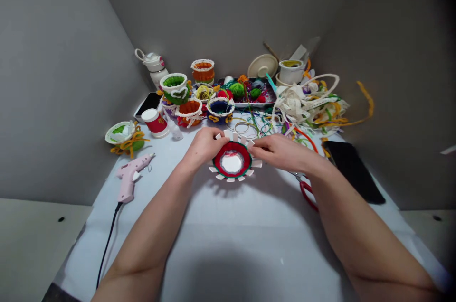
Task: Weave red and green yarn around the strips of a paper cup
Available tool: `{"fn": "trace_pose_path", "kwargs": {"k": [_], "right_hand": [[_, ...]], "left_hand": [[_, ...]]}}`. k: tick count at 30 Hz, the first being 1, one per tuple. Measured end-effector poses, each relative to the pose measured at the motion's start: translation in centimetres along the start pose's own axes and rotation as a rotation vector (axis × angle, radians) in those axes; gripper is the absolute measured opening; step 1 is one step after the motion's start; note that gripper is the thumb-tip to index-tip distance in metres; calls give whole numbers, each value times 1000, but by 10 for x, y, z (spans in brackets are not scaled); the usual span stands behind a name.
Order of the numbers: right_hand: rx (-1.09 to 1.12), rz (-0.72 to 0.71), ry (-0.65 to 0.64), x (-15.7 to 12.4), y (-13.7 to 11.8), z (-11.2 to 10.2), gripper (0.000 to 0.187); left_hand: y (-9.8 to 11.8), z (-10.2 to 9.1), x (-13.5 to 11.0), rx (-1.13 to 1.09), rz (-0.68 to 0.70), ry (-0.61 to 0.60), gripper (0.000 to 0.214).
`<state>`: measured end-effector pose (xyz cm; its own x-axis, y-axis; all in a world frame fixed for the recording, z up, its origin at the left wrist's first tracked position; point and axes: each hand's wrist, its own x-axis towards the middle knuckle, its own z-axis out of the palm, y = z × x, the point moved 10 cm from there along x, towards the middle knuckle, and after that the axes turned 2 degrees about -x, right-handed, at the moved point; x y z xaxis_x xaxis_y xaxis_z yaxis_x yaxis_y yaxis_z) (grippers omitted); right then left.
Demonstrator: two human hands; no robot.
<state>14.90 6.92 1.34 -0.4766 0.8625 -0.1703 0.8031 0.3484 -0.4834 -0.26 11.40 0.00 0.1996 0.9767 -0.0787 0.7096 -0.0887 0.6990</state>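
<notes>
A round card disc (231, 176) with slotted white tabs around its edge lies low on the white-covered table, wound with a ring of red yarn edged in green. Its white centre shows a few red strands. My left hand (205, 146) pinches the disc's upper left rim. My right hand (274, 151) grips the upper right rim, fingertips on the tabs. Both hands hide part of the tabs along the far edge.
A pink glue gun (130, 174) with a black cord lies left. Red-handled scissors (307, 193) and a black tablet (352, 171) lie right. Behind stand small yarn baskets (188, 113), a tray of yarn balls (245, 92), and tangled lace trim (306, 105).
</notes>
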Motion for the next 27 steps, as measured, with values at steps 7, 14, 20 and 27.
{"fn": "trace_pose_path", "kwargs": {"k": [7,14,20,27], "right_hand": [[-77,-15,-96,8,7,18,31],[-47,-84,-97,10,2,23,40],[25,-121,13,3,7,0,37],[-68,-273,198,-5,-19,-16,18]], "left_hand": [[9,29,-4,-57,151,-255,30],[12,43,-5,-49,163,-226,23],[8,27,-3,39,101,-148,20],[9,26,-4,96,94,-132,18]]}}
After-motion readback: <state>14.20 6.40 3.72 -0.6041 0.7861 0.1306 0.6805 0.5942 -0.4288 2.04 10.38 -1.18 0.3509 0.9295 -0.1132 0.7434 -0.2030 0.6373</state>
